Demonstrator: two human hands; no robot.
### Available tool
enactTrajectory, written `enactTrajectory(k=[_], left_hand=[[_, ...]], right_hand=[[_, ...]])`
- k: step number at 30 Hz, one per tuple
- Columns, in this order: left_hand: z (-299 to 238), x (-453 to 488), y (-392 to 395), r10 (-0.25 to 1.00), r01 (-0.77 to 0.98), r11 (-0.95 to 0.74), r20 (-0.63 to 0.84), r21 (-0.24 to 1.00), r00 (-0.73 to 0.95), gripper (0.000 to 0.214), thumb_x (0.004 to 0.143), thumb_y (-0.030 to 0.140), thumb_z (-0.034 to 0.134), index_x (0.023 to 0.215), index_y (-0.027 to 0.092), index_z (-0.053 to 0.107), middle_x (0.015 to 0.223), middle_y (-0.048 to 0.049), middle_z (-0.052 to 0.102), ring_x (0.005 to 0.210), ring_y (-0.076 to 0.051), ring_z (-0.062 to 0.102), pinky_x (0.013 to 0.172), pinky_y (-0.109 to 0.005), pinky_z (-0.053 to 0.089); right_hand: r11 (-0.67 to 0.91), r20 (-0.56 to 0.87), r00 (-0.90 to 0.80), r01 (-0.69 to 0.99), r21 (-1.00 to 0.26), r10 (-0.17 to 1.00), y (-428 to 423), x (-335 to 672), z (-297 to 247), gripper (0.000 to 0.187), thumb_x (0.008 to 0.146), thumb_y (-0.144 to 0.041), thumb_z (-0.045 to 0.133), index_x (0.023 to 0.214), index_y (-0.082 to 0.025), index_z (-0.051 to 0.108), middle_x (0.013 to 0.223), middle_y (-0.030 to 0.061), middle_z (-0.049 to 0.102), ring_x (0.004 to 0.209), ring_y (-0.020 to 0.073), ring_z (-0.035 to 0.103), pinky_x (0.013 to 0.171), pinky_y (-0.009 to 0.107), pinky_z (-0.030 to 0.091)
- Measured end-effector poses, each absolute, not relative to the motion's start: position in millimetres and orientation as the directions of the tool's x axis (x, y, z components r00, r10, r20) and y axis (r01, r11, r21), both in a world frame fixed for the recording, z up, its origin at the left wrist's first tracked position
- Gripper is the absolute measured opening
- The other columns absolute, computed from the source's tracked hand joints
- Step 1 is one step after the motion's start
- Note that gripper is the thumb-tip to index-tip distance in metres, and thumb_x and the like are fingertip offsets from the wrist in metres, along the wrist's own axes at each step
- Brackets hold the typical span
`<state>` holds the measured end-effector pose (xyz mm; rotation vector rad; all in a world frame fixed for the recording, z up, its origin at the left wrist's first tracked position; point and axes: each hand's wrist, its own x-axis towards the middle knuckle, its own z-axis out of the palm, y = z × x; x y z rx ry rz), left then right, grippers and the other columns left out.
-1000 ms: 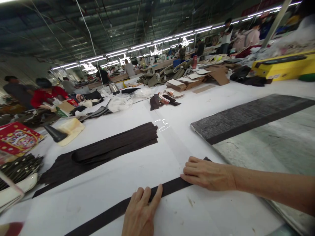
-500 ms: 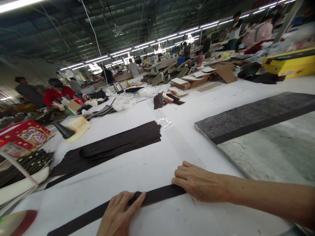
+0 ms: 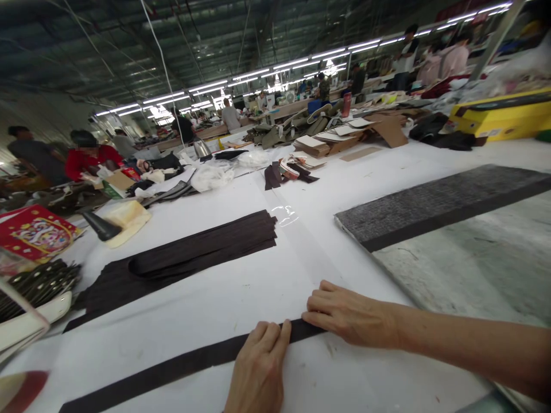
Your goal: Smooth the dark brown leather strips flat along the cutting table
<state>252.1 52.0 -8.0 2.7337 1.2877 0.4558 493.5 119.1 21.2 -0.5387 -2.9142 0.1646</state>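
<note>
Two hands press flat, fingers extended, on a dark strip (image 3: 181, 364) at the near edge of the white bench (image 3: 241, 298): left hand (image 3: 258, 367) beside right hand (image 3: 350, 315). Its long axis runs from lower left up to the right. Beyond lie a pile of dark strips (image 3: 193, 252) and a grey mat (image 3: 434, 203). Farther off, people work under long ceiling lights; no writing is readable

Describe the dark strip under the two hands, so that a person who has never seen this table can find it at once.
Start at the big white table and go to its near edge. There the left hand and right hand press flat on one long, narrow dark strip that runs off to the left. Unlike the wide pile of dark pieces further back, it is a single thin band.
</note>
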Motion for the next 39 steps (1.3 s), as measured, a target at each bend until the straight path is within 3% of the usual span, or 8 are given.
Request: enactTrajectory(k=[6,12,21,31,35,39], left_hand=[[-8.0,253.5,53.7,0.769,0.765,-0.635,0.191,0.107,0.611,0.063,0.079,-0.003,0.040,0.140,0.015,0.040,0.098,-0.0077,0.058,0.087,-0.022,0.052,0.077,-0.036,0.054],[0.8,268.6,51.5,0.802,0.813,-0.581,0.153,-0.019,0.577,0.079,0.069,-0.010,0.042,0.140,0.023,0.041,0.101,-0.0041,0.057,0.090,-0.022,0.051,0.079,-0.035,0.051],[9.2,288.0,47.3,0.805,0.819,-0.542,0.166,-0.187,0.570,0.081,0.070,-0.006,0.050,0.142,0.029,0.039,0.097,-0.0030,0.057,0.084,-0.022,0.051,0.072,-0.034,0.050],[2.4,288.0,48.7,0.789,0.815,-0.549,0.207,-0.185,0.578,0.079,0.071,-0.006,0.048,0.141,0.030,0.040,0.104,-0.0059,0.057,0.087,-0.023,0.052,0.074,-0.036,0.049],[1.3,294.7,56.6,0.716,0.778,-0.613,0.318,-0.141,0.622,0.065,0.069,-0.007,0.043,0.129,0.018,0.053,0.120,-0.0120,0.054,0.100,-0.027,0.052,0.080,-0.039,0.050],[8.5,305.2,64.4,0.654,0.692,-0.718,0.266,-0.079,0.708,0.053,0.066,-0.009,0.042,0.113,0.008,0.061,0.100,-0.0085,0.061,0.084,-0.022,0.056,0.073,-0.034,0.053]], right_hand=[[0.950,0.163,-0.936,0.312,-0.033,0.313,118.1,509.8,22.0,0.024,0.098,-0.008,0.034,0.104,-0.011,0.057,0.084,0.0050,0.052,0.076,0.0179,0.044,0.073,0.034,0.031],[0.950,0.166,-0.937,0.312,0.001,0.308,117.6,523.8,22.1,0.026,0.099,-0.009,0.033,0.107,-0.010,0.057,0.084,0.0054,0.052,0.076,0.0186,0.044,0.073,0.035,0.033],[0.941,0.164,-0.929,0.339,0.024,0.331,114.7,543.7,24.0,0.028,0.099,-0.009,0.032,0.113,-0.009,0.056,0.084,0.0061,0.053,0.078,0.0190,0.044,0.077,0.035,0.035],[0.917,0.124,-0.911,0.399,0.020,0.394,106.5,560.6,27.8,0.027,0.098,-0.008,0.033,0.111,-0.008,0.056,0.085,0.0064,0.053,0.078,0.0190,0.045,0.079,0.035,0.036],[0.909,0.118,-0.904,0.416,0.019,0.411,103.4,562.4,29.4,0.029,0.098,-0.008,0.032,0.114,-0.008,0.056,0.085,0.0068,0.054,0.077,0.0195,0.045,0.079,0.037,0.036],[0.898,0.116,-0.893,0.440,0.023,0.435,99.5,563.9,31.4,0.031,0.097,-0.008,0.032,0.118,-0.008,0.055,0.087,0.0076,0.055,0.081,0.0206,0.047,0.080,0.038,0.037]])
